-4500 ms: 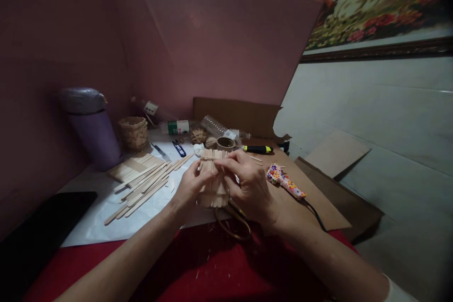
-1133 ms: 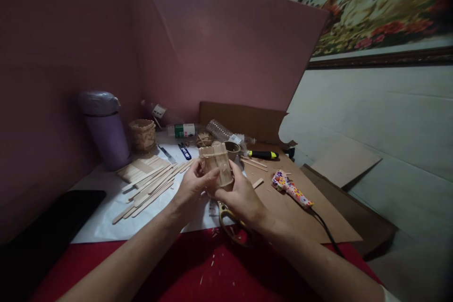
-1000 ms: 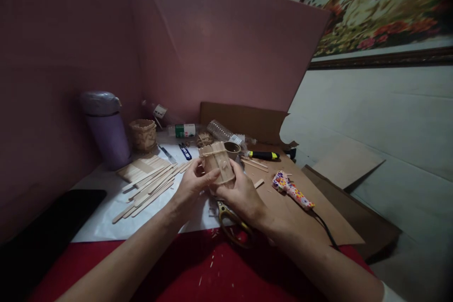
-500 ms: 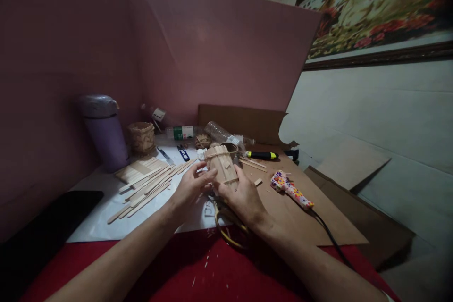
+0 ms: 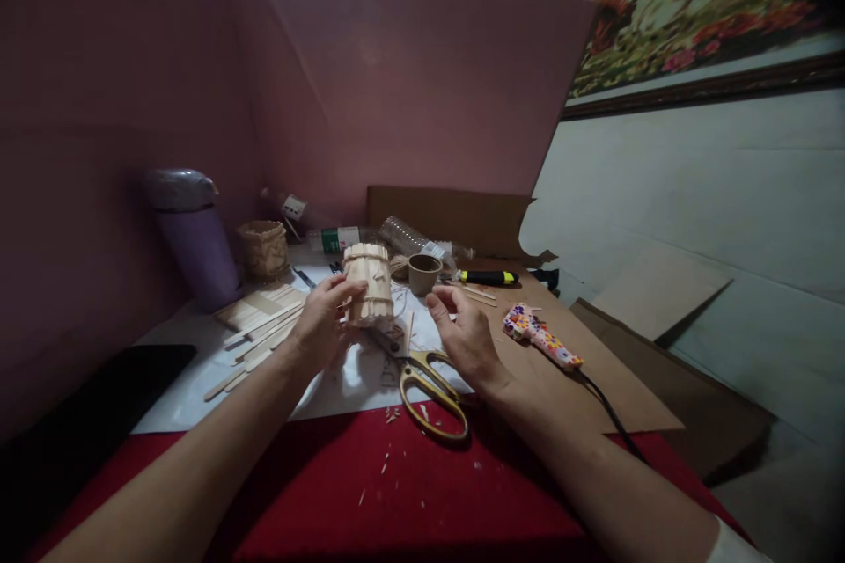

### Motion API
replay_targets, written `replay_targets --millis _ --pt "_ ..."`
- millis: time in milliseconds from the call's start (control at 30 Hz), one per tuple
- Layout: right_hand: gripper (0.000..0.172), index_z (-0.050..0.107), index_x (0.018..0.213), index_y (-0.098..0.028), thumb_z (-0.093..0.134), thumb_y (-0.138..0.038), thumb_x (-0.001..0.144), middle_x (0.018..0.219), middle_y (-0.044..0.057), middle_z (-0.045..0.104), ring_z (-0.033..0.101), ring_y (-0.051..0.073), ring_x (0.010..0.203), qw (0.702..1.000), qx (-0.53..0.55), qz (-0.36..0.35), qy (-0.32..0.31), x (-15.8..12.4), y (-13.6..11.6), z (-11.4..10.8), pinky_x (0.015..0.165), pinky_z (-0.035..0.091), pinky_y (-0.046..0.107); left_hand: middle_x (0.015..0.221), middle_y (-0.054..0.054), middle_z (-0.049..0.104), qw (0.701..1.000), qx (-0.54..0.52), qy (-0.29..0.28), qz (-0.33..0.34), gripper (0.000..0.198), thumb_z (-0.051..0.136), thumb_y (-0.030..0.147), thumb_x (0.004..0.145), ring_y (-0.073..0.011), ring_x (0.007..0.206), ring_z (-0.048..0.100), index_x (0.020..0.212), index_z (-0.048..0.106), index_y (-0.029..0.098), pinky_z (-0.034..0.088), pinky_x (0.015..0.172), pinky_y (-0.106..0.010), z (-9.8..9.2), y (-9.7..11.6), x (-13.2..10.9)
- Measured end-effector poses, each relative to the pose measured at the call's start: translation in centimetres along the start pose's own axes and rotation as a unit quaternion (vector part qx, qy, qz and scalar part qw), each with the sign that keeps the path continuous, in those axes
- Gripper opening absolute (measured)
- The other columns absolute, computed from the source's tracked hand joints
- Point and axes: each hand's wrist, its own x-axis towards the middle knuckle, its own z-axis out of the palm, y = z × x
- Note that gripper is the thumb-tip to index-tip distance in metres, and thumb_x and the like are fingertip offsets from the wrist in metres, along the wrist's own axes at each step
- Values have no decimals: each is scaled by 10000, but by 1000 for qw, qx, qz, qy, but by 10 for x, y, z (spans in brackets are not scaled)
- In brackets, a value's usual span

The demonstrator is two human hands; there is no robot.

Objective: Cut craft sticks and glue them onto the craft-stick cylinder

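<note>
My left hand grips a small barrel-shaped holder covered in upright wooden craft sticks, with bands around its top and bottom. It is held nearly upright above the white paper. To its right, my right hand is off the holder, fingers loosely curled and apart, nothing seen in them. Just beyond that hand stands a small brown pot. Gold-handled scissors lie below and between my hands, their blades partly hidden under the holder. Loose craft sticks lie left of my left hand, partly covered by it.
A floral glue gun with a black cord lies on brown cardboard at right. Behind are plastic bottles, a yellow-black cutter and twine. A purple tumbler and a woven-looking cup stand at left.
The holder has moved left and turned more upright in my left hand. My right hand has let go of it and drawn away to the right, uncovering the scissors and the brown pot.
</note>
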Motion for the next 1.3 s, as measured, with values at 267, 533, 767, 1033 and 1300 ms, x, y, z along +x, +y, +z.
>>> replay_targets --millis 267,533,767,1033,1300 --pt "249 691 823 -181 608 -410 874 828 53 687 609 189 789 977 -135 -90 -139 -13 -4 5 706 418 294 714 -116 705 998 -50 47 -17 346 641 228 654 -227 611 682 955 652 59 558 556 -307 -9 15 8" --pt "318 652 1069 -149 616 -309 797 1027 110 663 582 253 956 941 -240 -91 -220 -30 -12 12 834 414 370 672 -100 692 992 -123 28 -22 247 600 208 733 -172 525 635 916 656 52 517 456 -241 -12 14 13" --pt "407 600 1049 -153 644 -298 671 950 102 677 595 250 859 950 -231 -24 -210 -28 -19 16 749 418 347 672 -101 695 992 -120 42 -6 200 637 181 701 -158 523 626 856 669 58 520 472 -229 -9 11 14" --pt "457 546 1059 -139 623 -247 622 892 127 687 621 260 785 966 -192 59 -162 -26 -20 13 677 428 349 600 -76 661 996 -72 57 -14 235 662 228 678 -148 494 583 850 672 68 474 458 -224 -11 10 13" --pt "424 553 1040 -139 622 -206 627 938 146 682 640 280 858 963 -186 123 -151 -9 -10 4 686 439 338 656 -73 664 997 -16 52 -48 308 665 256 634 -172 517 609 890 636 86 503 470 -266 -8 4 12"
